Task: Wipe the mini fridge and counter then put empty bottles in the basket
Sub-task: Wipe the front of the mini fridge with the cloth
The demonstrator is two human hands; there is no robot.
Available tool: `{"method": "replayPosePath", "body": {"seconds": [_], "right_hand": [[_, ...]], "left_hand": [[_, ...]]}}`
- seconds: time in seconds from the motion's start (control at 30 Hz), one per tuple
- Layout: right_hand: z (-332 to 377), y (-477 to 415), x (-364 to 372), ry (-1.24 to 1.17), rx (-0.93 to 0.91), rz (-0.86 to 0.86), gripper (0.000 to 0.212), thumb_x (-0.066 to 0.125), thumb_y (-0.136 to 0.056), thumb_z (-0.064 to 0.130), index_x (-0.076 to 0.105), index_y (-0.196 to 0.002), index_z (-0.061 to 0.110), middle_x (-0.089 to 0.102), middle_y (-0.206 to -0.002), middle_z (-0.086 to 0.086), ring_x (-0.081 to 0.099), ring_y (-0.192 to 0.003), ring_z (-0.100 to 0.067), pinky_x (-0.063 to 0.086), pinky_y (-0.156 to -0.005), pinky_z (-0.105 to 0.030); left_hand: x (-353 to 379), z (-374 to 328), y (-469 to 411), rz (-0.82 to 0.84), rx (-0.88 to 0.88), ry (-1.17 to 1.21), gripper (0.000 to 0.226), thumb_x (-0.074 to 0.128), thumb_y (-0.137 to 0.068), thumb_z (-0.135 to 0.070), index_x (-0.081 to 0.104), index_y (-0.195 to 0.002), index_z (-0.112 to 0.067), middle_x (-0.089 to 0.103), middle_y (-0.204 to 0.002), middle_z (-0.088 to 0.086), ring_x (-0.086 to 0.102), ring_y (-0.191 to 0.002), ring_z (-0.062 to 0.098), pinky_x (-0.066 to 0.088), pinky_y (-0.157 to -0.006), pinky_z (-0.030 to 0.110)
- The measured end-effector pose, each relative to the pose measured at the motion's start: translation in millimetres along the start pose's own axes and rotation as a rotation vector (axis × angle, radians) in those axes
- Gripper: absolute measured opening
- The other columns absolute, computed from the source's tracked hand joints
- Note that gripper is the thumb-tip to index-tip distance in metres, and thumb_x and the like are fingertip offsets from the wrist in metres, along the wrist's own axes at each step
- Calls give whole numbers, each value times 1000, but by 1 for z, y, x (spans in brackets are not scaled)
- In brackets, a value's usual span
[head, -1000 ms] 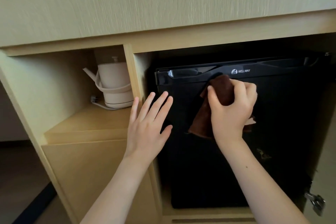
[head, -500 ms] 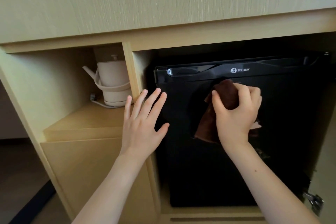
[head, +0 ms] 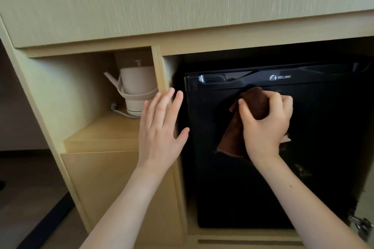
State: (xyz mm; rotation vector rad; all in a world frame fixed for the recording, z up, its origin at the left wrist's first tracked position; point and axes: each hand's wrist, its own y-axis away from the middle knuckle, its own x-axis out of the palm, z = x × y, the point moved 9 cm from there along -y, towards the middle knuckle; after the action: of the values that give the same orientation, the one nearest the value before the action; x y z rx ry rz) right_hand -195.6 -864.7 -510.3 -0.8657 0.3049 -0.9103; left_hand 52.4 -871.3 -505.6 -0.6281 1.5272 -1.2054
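Brown cloth (head: 252,105) bunched in right hand (head: 265,127), pressed against mini fridge (head: 232,188) door for wiping; left hand (head: 162,127) spread open, steadying.

In front of me the wooden cabinet (head: 113,178) carries everything. A cream kettle (head: 136,89) stands on its left shelf (head: 105,129). My mini fridge (head: 253,188) sits in the right bay.
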Motion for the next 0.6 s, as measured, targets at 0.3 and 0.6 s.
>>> {"method": "replayPosePath", "body": {"seconds": [0.3, 0.6], "right_hand": [[38, 32, 39, 134, -369, 263, 32, 79, -80, 23, 64, -105, 11, 52, -102, -2, 38, -94, -12, 41, -80, -29], [54, 15, 39, 86, -246, 61, 31, 77, -79, 25, 64, -103, 10, 51, -102, -5, 39, -93, -16, 36, -83, -26]], "left_hand": [[1, 20, 5, 101, -48, 7, 87, 75, -85, -28, 26, -155, -16, 26, -160, -2, 29, -146, 19, 34, -116, 44], [1, 26, 6, 116, -17, 34, 91, 76, -82, -32, 24, -156, -21, 23, -162, -7, 26, -148, 17, 30, -119, 40]]}}
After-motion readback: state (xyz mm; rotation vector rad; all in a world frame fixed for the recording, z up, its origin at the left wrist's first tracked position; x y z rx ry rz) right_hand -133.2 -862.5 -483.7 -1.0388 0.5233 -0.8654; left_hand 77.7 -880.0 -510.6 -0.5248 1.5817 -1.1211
